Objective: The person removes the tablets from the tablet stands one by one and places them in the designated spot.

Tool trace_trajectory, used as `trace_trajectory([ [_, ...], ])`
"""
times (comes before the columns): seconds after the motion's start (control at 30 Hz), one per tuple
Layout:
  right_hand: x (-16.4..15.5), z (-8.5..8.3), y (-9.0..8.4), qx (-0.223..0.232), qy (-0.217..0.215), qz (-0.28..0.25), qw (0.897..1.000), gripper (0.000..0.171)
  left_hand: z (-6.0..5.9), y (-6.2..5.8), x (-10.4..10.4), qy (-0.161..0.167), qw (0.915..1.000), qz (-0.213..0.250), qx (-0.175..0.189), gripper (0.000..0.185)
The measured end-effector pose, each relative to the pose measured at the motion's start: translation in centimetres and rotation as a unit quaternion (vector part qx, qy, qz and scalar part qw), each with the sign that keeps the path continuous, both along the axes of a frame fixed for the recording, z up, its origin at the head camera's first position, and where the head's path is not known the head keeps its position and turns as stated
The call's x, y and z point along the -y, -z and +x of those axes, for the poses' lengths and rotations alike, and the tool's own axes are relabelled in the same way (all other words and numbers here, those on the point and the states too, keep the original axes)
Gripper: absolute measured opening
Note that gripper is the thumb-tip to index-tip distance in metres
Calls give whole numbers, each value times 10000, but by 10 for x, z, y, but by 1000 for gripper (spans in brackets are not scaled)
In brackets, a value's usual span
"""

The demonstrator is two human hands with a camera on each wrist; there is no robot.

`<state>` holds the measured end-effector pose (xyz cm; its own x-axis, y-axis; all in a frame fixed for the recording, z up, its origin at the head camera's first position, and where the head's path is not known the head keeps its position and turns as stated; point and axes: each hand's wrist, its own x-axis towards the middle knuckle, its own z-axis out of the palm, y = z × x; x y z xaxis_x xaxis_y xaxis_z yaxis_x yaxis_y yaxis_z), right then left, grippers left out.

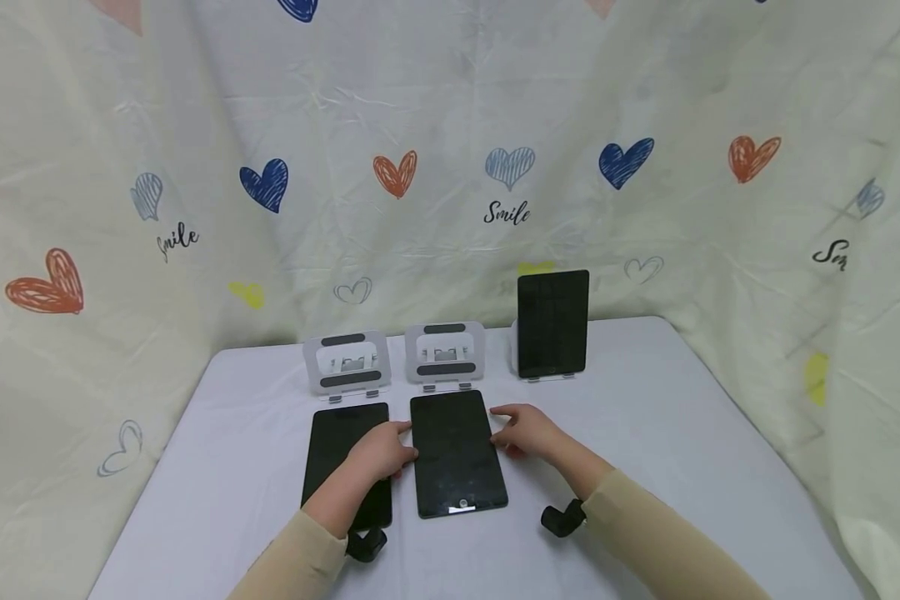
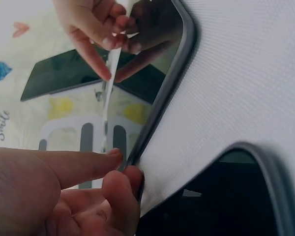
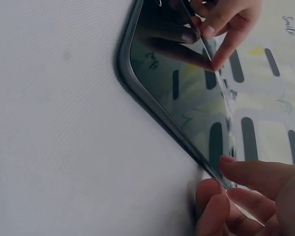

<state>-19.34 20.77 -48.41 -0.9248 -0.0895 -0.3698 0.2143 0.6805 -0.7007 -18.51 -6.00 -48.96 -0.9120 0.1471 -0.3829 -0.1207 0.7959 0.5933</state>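
The middle tablet [image 1: 456, 452] lies flat on the white tabletop [image 1: 675, 433], right in front of the middle stand [image 1: 445, 353]. L hand [image 1: 381, 452] pinches its left edge w/ thumb & fingers; R hand [image 1: 528, 431] pinches its right edge. Both grips are clamped on it. Another tablet [image 1: 333, 446] lies just left, partly under the L arm. A third tablet [image 1: 552, 323] stands up at the back right. An empty stand [image 1: 347, 363] is at the back left.

Bright, even, nearly shadowless light; wide-angle bowing at head-view edges; wrist views close and soft.
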Motion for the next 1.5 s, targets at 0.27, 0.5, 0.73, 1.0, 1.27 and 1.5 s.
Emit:
trace_trajectory([
  [0.27, -14, 0, 0, -133, 65, -10, 9999, 52, 2, -1, 5, -139, 9995, 275, -89, 57],
  [0.5, -29, -2, -6, -432, -3, -317, 9986, 52, -1, -11, 3, -93, 9982, 493, -323, 52],
  [0.73, -44, -6, -6, -616, -144, -440, 9970, 54, -8, -20, -6, -97, 9971, 506, -553, 51],
  [1.0, -65, -14, -13, -864, -241, -481, 9948, 55, -17, -21, -28, -36, 9890, 800, -1245, 48],
  [1.27, -83, -19, -25, -975, -129, -421, 9943, 56, -27, -21, -49, -135, 9800, 1160, -1611, 46],
  [1.5, -106, -24, -28, -1072, 12, -362, 9936, 60, -41, -16, -71, -206, 9750, 1476, -1648, 48],
])
